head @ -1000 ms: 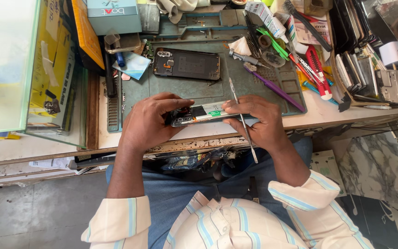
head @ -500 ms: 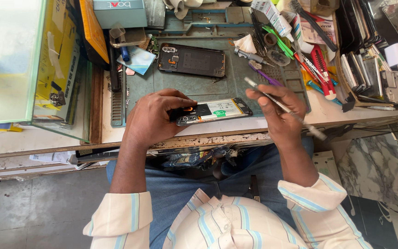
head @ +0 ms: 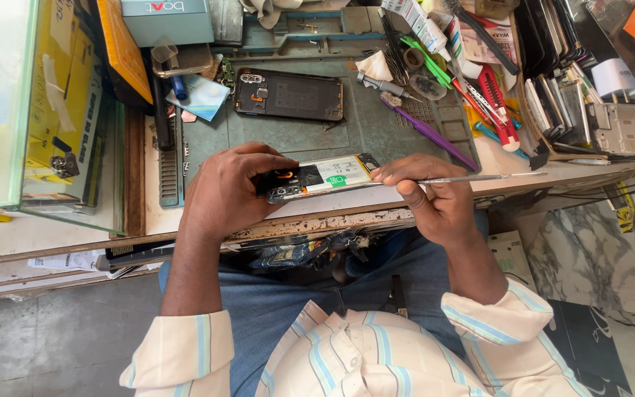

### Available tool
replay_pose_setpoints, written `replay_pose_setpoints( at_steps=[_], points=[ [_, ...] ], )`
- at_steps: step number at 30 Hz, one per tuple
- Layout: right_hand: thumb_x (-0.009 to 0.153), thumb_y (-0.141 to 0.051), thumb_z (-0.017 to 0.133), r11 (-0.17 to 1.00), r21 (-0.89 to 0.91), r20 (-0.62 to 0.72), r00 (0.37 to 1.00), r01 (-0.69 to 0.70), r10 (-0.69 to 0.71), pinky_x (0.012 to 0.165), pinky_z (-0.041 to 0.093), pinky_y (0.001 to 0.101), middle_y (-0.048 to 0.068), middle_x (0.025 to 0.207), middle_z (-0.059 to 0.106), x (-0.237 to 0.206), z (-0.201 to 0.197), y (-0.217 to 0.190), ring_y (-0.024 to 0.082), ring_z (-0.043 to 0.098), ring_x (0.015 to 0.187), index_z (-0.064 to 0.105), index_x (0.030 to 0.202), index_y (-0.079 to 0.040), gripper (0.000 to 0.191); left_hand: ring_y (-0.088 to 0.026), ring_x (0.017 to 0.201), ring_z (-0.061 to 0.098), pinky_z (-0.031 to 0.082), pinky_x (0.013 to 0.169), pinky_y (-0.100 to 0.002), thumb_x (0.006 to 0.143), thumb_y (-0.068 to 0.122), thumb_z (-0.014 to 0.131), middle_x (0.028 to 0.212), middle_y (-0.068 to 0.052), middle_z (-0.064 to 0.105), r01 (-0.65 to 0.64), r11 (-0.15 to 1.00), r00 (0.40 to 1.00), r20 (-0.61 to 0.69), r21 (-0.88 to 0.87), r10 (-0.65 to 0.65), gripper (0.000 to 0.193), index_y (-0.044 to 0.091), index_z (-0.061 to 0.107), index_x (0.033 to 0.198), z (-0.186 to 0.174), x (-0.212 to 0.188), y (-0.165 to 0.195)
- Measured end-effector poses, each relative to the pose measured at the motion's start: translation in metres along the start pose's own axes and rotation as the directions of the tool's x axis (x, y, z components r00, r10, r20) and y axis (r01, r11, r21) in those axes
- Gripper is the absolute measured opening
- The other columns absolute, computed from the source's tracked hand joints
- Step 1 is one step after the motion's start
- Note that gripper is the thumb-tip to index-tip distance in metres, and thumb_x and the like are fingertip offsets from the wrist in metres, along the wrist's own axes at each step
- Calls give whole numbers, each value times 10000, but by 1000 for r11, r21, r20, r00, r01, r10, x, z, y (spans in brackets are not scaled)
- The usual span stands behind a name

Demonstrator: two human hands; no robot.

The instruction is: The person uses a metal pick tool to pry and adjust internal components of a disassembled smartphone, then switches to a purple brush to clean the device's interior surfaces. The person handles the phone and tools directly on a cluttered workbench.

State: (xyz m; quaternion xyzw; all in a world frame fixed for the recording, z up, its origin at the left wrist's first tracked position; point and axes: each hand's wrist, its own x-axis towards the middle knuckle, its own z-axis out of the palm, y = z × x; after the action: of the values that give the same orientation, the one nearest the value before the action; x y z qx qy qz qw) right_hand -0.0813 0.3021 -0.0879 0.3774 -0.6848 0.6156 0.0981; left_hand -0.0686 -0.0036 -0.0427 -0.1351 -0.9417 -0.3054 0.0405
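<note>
The opened phone (head: pixel 317 179) lies lengthwise at the near edge of the grey-green work mat (head: pixel 376 132), its back off so the insides show: a pale battery with a small green label in the middle, dark circuit parts and an orange flex at its left end. The left hand (head: pixel 225 192) curls closed around that left end, thumb and fingers pinching the frame from both sides. The right hand (head: pixel 428 198) touches the phone's right end with its fingertips and is closed on a thin metal tool (head: pixel 479 178), which lies almost level and points away to the right, over the bench edge.

Farther back on the mat lies a black back cover (head: pixel 288 94), well apart from the phone. A purple tool (head: pixel 428 134) lies slantwise to the right of it.

Half a second ago the right hand was lifted off to the right of the phone, with the metal tool slanting across it. Now the hand has come in against the phone's right end and the tool has swung flat. The left hand has kept its grip, and the phone has barely shifted.
</note>
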Motion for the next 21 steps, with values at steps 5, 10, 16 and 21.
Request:
replay_pose_setpoints(
  at_steps=[5,10,16,21],
  points=[
    [1083,-243,631,1000,-15,32,999,5,-4,1003,619,420,155,1049,734,2,-1,-2,284,748,1093,664,1079,-16,230,-176,911,756,604,810,-349,646,156,890,1063,36,764,35,999,999,19,23,-35,442,259,814,1069,1,2,0],
    [1065,-242,648,997,-71,56,998,32,-28,989,628,425,145,1026,743,7,0,-3,279,755,1060,672,1055,-23,220,-173,907,758,605,821,-344,623,116,880,1058,37,769,47,999,998,32,17,-47,478,262,814,1074,0,1,0],
    [1012,-152,697,949,-276,166,980,152,-109,957,613,410,91,1036,766,14,4,-12,268,763,1067,706,1061,-45,118,-198,902,753,601,811,-352,624,94,870,1024,14,777,9,1000,1000,12,-11,-9,477,242,819,1075,0,2,-2],
    [1006,-120,700,961,-253,150,985,116,-80,967,623,397,81,1054,767,17,4,-17,261,766,1066,708,1075,-49,100,-214,900,752,600,817,-357,613,95,871,1023,-8,777,-29,999,1000,-1,-29,29,483,222,819,1075,-1,2,-5]
  ],
)
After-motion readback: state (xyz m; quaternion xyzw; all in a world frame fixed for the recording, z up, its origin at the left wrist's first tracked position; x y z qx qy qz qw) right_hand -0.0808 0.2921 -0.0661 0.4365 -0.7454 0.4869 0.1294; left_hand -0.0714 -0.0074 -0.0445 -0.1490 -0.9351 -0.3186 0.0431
